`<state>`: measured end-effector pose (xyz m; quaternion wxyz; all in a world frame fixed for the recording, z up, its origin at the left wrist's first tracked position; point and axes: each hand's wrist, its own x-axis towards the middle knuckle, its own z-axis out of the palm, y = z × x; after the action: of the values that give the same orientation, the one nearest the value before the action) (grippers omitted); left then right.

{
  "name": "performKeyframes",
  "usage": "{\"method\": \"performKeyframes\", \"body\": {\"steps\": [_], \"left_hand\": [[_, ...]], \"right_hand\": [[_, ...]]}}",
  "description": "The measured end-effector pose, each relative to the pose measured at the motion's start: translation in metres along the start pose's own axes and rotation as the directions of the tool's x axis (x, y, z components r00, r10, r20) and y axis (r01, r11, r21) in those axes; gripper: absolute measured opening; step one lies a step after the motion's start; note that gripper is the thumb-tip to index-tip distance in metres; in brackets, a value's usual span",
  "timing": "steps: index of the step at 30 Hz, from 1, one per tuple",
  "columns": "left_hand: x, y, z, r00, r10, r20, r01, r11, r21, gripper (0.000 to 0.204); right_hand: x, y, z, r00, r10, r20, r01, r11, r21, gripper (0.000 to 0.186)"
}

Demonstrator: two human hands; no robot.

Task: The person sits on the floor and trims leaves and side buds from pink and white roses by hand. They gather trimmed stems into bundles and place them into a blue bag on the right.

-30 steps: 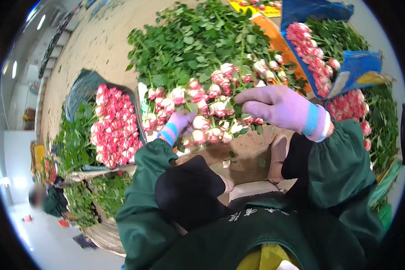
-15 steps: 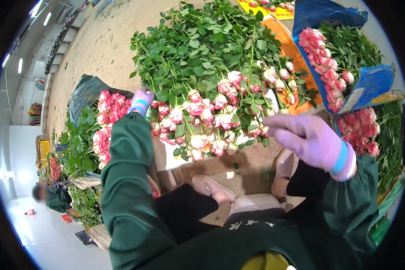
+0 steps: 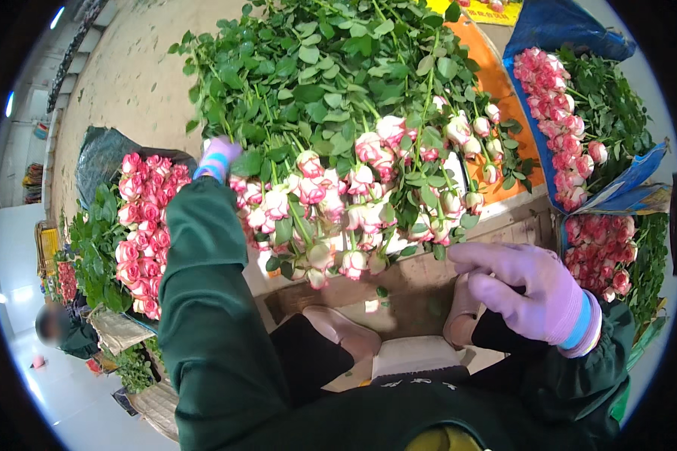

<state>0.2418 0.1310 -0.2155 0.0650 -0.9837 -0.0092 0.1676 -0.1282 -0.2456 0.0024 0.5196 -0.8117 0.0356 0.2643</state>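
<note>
Left hand, in a lilac glove with a blue cuff band, is stretched far forward and pushed into the leaves at the left edge of the pile of pink-and-white roses; fingers are buried in foliage, so cannot tell whether it grips a stem or lies open. Dark green sleeve runs from the lower edge up to it. Right hand, same glove type, hovers low at the near right of the pile, fingers loosely extended and pointing left, open, holding nothing, fingertips just beside the nearest blooms but apart from them.

Rose pile lies on the worktable, blooms hanging over the near edge toward the person, stems and leaves fanning away. Orange sheet shows under the right side of the pile. Blue wrapper at right holds another bundle of pink roses, heads in a column, well apart from both hands. More pink roses sit below that. At left, a bundle of pink roses lies in a dark wrap, just beside the left sleeve. Pale shoes visible below the table edge. Another person, blurred, far left.
</note>
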Motion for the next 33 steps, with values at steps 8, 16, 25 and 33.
{"method": "performKeyframes", "body": {"steps": [8,16,25,33], "left_hand": [[-0.020,-0.043,0.032,0.995,0.049,-0.091,-0.094,0.802,-0.591,0.029],[-0.010,0.014,0.026,0.984,-0.112,-0.141,0.055,0.932,-0.357,0.053],[0.010,0.006,0.017,0.929,0.339,0.147,-0.313,0.933,-0.176,0.044],[-0.071,0.033,-0.067,0.832,0.549,0.074,0.085,0.005,-0.996,0.032]], "right_hand": [[0.002,-0.002,0.015,0.994,-0.100,-0.043,0.096,0.992,-0.082,0.036],[0.002,-0.003,0.025,0.993,-0.113,-0.030,0.108,0.986,-0.124,0.034],[0.011,-0.003,0.019,0.999,0.008,0.053,-0.002,0.993,-0.115,0.033],[0.012,-0.001,0.020,0.998,-0.057,0.035,0.060,0.994,-0.092,0.032]]}}
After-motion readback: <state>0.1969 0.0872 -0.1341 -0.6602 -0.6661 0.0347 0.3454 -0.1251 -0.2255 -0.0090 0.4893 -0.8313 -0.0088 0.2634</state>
